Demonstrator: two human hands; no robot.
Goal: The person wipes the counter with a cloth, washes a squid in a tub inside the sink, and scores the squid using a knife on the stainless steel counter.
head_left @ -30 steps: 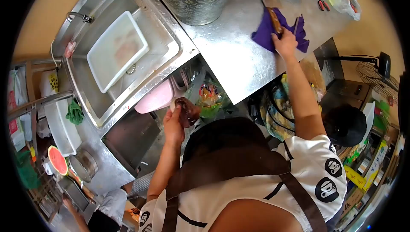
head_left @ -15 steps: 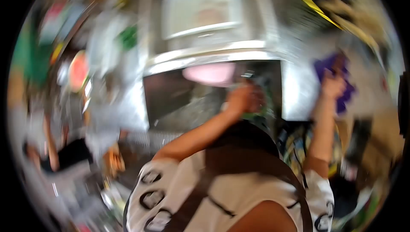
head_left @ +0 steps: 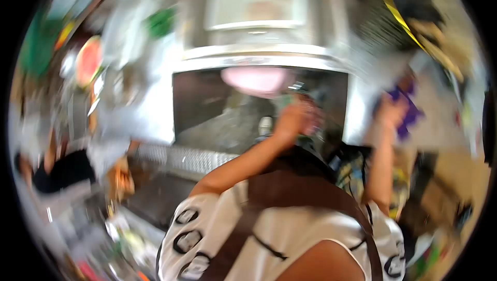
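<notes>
The view is smeared by motion. My left hand (head_left: 293,121) is closed on a dark reddish-brown lump (head_left: 311,117), held low in front of my apron, near the pink tub (head_left: 257,80) under the sink. On the steel counter at the right lies a purple cloth (head_left: 408,110), and my right hand (head_left: 392,111) is at its left edge. Blur hides the right fingers, so whether they hold anything is unclear. A brownish shape, too blurred to make out, shows at the top of the cloth.
A white tray (head_left: 256,26) lies in the steel sink. A patterned bucket (head_left: 380,22) with a yellow rim stands at the upper right. At the left are a cut watermelon (head_left: 89,61), a green cloth (head_left: 161,22) and another person in dark clothing (head_left: 64,171).
The view has swung left, so the sink now lies straight ahead. The brown-handled knife seen under my right hand earlier can no longer be made out. My left hand still holds the dark lump.
</notes>
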